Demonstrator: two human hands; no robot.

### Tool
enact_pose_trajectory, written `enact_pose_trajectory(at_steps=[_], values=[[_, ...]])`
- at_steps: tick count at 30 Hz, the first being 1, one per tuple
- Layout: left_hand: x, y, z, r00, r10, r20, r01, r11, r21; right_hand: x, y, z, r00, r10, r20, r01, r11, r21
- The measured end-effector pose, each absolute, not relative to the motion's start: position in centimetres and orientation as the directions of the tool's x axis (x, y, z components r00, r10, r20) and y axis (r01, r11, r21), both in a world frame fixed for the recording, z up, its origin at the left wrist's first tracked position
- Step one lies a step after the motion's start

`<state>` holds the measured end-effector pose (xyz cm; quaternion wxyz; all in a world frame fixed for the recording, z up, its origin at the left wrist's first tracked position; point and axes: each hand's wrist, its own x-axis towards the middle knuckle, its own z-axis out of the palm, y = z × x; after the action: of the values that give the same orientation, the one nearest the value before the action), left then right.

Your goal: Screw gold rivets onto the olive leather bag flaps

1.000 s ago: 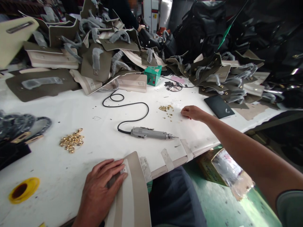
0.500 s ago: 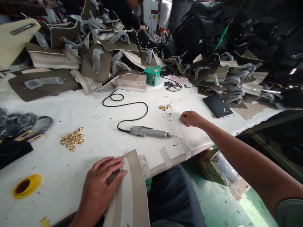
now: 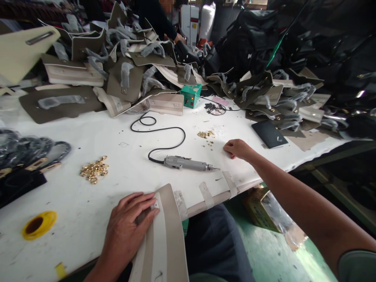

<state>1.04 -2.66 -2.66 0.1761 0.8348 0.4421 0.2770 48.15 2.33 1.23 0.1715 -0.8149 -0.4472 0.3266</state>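
My left hand (image 3: 129, 223) lies on a beige and grey panel (image 3: 173, 235) at the table's front edge, fingers stretched near a small plate with holes. My right hand (image 3: 236, 149) is closed, fingertips down on the white table (image 3: 123, 168); whatever it pinches is too small to make out. Just left of it are small gold pieces (image 3: 205, 134), some scattered. A grey electric screwdriver (image 3: 186, 163) rests between the hands, its tip pointing right and its black cord curling back. Further left sits a heap of larger gold fittings (image 3: 94, 170).
Panels with wrapped handles (image 3: 123, 78) pile along the back, around a green control box (image 3: 191, 95). A black booklet (image 3: 269, 134) lies at right, a yellow tape roll (image 3: 39, 225) at front left. Wrapped black handles (image 3: 26, 152) lie at left. Behind, a person's arm shows.
The view has shifted slightly, so the table items appear a little further right. Both hands keep nearly the same places and poses.
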Motion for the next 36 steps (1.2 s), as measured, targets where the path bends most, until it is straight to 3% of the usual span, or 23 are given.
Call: enact_pose_trajectory(at_steps=[5, 16, 22, 29, 36], values=[[1.1, -2.7, -2.5, 0.447, 0.838, 0.315, 0.641, -0.545, 0.541, 48.4, 2.2, 0.8, 0.395, 0.829, -0.396, 0.535, -0.558, -0.634], [1.0, -2.7, -2.6, 0.448, 0.845, 0.291, 0.644, -0.531, 0.550, 48.7, 1.9, 0.2, 0.454, 0.811, -0.369, 0.534, -0.579, -0.616], [1.0, -2.7, -2.8, 0.454, 0.847, 0.277, 0.645, -0.527, 0.554, 48.4, 1.9, -0.2, 0.465, 0.832, -0.302, 0.640, -0.552, -0.535], [1.0, -2.7, -2.7, 0.435, 0.863, 0.259, 0.653, -0.500, 0.568, 46.7, 0.1, 0.1, 0.379, 0.924, -0.048, 0.866, -0.372, -0.336], [1.1, -2.7, -2.0, 0.418, 0.877, 0.238, 0.635, -0.469, 0.613, 46.8, -0.5, 0.4, 0.248, 0.967, -0.063, 0.940, -0.256, -0.224]])
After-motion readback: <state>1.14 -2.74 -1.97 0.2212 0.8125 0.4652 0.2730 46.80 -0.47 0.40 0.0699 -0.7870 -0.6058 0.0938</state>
